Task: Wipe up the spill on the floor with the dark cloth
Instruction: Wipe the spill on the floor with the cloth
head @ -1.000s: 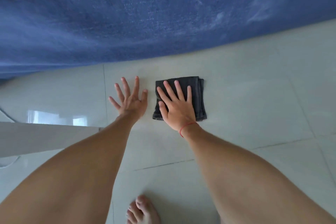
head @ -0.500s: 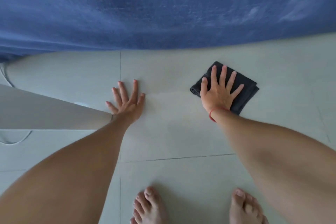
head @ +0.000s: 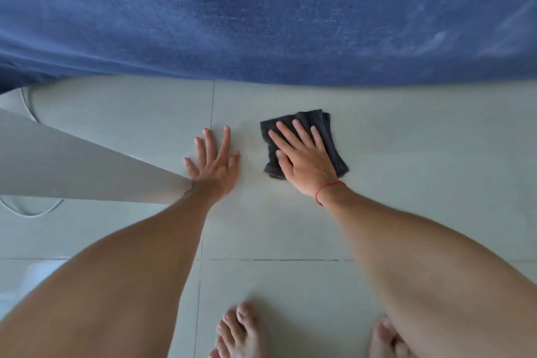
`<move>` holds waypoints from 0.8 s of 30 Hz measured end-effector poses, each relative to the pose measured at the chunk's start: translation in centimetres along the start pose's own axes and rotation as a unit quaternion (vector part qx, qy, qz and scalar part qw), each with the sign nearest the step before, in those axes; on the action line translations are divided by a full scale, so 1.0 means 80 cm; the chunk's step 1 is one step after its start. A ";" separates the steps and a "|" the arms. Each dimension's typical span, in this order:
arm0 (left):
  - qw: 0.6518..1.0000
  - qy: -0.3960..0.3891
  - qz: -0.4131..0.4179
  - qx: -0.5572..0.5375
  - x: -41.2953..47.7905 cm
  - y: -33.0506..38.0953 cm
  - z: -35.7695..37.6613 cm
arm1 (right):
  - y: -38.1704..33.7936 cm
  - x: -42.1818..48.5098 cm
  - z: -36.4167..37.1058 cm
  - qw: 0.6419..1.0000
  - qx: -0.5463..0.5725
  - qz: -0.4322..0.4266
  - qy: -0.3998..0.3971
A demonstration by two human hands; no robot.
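A folded dark cloth (head: 334, 142) lies flat on the pale tiled floor (head: 421, 183), a little below the blue fabric edge. My right hand (head: 302, 160), with a red string at the wrist, presses down on the cloth with fingers spread, covering most of it. My left hand (head: 215, 163) rests flat on the bare tile just left of the cloth, fingers apart, holding nothing. A faint damp sheen shows on the tile between the two hands; the spill itself is hard to make out.
A large blue fabric surface (head: 261, 14) fills the top of the view, overhanging the floor. A pale slanted panel (head: 72, 171) reaches in from the left to my left wrist, with a thin cable (head: 29, 213) beside it. My bare feet (head: 241, 331) stand at the bottom.
My right hand has slid the cloth back to the left, closer to my left hand, after a sweep to the right. The left hand stays planted on the tile.
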State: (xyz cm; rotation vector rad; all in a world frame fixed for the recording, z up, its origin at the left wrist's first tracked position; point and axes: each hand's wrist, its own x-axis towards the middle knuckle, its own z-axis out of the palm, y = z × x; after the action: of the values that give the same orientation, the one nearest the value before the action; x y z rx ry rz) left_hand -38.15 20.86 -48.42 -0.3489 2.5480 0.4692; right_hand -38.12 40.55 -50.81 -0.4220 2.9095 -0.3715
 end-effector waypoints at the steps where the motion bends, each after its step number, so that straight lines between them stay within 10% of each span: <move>1: 1.000 0.020 -0.014 -0.015 0.000 -0.001 -0.004 | 0.016 -0.016 0.000 1.000 0.000 0.030 0.008; 10: 0.997 0.004 -0.076 -0.024 0.013 0.002 -0.004 | 0.030 -0.029 -0.003 0.954 0.015 0.295 0.039; 18: 0.997 -0.005 -0.075 -0.027 0.017 0.002 -0.011 | -0.081 0.030 0.010 0.998 -0.044 -0.047 -0.028; 24: 0.997 -0.008 -0.072 -0.016 0.010 0.010 -0.009 | -0.084 0.018 0.019 0.999 -0.030 -0.037 -0.001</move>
State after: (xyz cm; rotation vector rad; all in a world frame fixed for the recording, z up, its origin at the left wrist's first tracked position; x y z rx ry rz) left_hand -39.42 21.20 -48.09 -0.5354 2.4811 0.4575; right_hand -37.47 33.51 -50.65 -0.5403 2.9158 -0.2941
